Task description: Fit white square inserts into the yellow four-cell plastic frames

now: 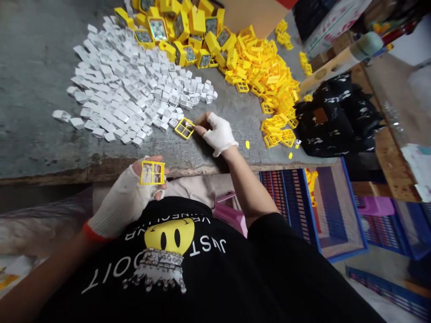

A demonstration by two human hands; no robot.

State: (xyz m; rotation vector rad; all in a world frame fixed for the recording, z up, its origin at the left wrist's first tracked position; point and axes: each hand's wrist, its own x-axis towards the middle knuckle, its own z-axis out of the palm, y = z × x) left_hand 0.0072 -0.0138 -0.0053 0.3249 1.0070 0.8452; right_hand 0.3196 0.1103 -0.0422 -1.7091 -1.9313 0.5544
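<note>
My left hand (123,197), in a white fingerless glove with an orange cuff, holds a small yellow four-pane window frame (152,173) in front of my shirt, by the table's near edge. Glove and fingers show through its openings. My right hand (219,133), gloved in white too, pinches the corner of a second yellow window frame (185,128) just above or on the table; I cannot tell which. That frame is beside the near right edge of a heap of small white hollow plastic pieces (117,85).
Yellow window frames (269,74) are heaped at the right of the grey table (40,80). Yellow box-shaped pieces (197,20) pile up at the back by a cardboard box (247,15). A black patterned bag (336,119) sits at right, above a blue crate (350,208).
</note>
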